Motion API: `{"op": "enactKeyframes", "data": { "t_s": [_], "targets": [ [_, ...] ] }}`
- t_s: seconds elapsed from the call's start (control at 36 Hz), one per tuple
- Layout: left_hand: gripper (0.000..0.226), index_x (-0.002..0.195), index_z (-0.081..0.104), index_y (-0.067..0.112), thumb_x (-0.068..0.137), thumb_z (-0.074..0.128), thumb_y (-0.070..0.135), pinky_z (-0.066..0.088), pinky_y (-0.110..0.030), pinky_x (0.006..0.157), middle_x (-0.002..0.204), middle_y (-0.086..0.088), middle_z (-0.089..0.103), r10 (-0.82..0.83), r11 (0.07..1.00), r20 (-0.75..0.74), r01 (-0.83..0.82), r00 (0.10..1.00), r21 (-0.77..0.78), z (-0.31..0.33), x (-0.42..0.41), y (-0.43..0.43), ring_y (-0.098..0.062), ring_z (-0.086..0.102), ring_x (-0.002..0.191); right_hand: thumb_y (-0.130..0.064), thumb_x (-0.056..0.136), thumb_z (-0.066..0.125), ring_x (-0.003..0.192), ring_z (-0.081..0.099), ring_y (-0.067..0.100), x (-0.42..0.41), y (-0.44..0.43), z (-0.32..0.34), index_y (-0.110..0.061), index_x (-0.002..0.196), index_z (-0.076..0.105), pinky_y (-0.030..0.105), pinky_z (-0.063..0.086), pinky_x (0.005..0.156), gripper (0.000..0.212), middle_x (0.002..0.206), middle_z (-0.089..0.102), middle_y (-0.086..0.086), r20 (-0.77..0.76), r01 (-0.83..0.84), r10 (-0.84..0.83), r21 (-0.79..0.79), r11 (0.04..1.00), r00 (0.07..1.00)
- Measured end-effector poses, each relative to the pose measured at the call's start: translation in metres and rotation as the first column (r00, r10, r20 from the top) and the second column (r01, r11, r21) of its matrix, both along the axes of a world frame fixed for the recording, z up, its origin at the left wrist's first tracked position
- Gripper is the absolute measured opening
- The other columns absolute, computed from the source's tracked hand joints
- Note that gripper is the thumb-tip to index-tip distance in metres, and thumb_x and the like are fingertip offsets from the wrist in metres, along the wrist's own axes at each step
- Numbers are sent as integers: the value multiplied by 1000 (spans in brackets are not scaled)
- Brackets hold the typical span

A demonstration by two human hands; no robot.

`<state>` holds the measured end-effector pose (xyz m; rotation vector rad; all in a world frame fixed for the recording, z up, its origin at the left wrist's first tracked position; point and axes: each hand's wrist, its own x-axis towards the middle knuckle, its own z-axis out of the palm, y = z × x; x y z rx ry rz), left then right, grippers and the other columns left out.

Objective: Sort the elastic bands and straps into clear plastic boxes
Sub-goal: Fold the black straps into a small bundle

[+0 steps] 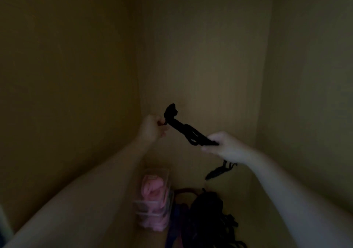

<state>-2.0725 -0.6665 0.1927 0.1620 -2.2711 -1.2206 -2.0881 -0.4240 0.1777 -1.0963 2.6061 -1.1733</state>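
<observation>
Black strap (191, 133) held taut in mid-air — left hand (152, 127) pinching its upper end, right hand (227, 148) gripping the lower — long axis slanting down-right, above the clear plastic boxes (154, 200).

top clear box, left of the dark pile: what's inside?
A rolled pink bundle fills the top clear box. The box under it also shows pink. Anything beneath the bundle is covered; too dim to count pieces.

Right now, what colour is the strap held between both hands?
Black; the strap shows best in the head view.
</observation>
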Motion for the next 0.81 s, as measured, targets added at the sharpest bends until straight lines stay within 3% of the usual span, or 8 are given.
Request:
{"op": "enactKeyframes", "data": {
  "t_s": [0.06,0.11,0.17,0.28,0.42,0.56,0.72,0.81],
  "targets": [
    [8,89,60,1,88,61,-6,42,-11,42,78,-8,54,16,995,50,-11,999,-99,-8,0,-4,-10,50,55,-32,94,60,53,49,1,-2,1,11,-40,75,66,23,32,57,21,57,53,-18,-65,42,-44,-39,998,997],
    [8,93,65,0,87,63,-4,38,-8,43,85,-15,59,23,962,87,2,996,-273,-15,0,-6,-8,49,56,-34,93,61,67,60,15,-5,-1,21,-33,84,72,27,39,64,15,73,65,-3,-140,66,-70,-32,997,988],
    [12,98,69,1,88,63,2,37,-9,52,90,-13,63,12,901,141,51,990,-432,-19,3,-4,-11,53,64,-34,93,61,84,67,28,-10,-2,28,-32,87,74,35,51,76,14,89,73,5,-202,93,-91,-3,996,975],
    [15,99,72,13,89,61,12,37,-18,73,89,1,60,33,775,245,130,969,-618,-19,12,0,-13,57,86,-33,93,61,84,68,29,-18,-2,38,-37,90,72,45,54,84,12,87,73,-3,-304,135,-100,96,986,948],
    [12,92,74,-3,82,70,2,43,-20,74,88,-6,65,-204,810,384,376,900,-451,-23,18,3,-14,60,84,-37,94,60,85,67,28,-28,2,36,-48,87,65,45,55,81,14,87,72,-5,-348,176,-117,142,974,930],
    [13,89,75,21,80,76,12,51,-20,78,82,6,69,-424,805,450,555,786,-211,-13,34,13,-4,62,76,-35,94,59,93,66,27,-39,7,27,-38,98,73,47,52,90,15,98,73,1,-305,179,-154,58,982,940],
    [11,84,72,19,81,72,8,51,-27,87,74,-1,71,-559,827,232,555,796,88,-1,46,27,-11,66,71,-21,97,57,96,64,22,-38,6,17,-31,99,73,30,49,86,19,100,71,-2,-197,135,-146,-68,989,970],
    [12,85,71,16,83,67,5,53,-20,79,65,2,71,-540,836,72,524,839,166,5,46,31,-7,66,65,-21,96,58,91,64,20,-36,1,10,-31,89,72,28,48,84,19,95,71,-1,-169,115,-136,-127,985,976]
  ]
}}
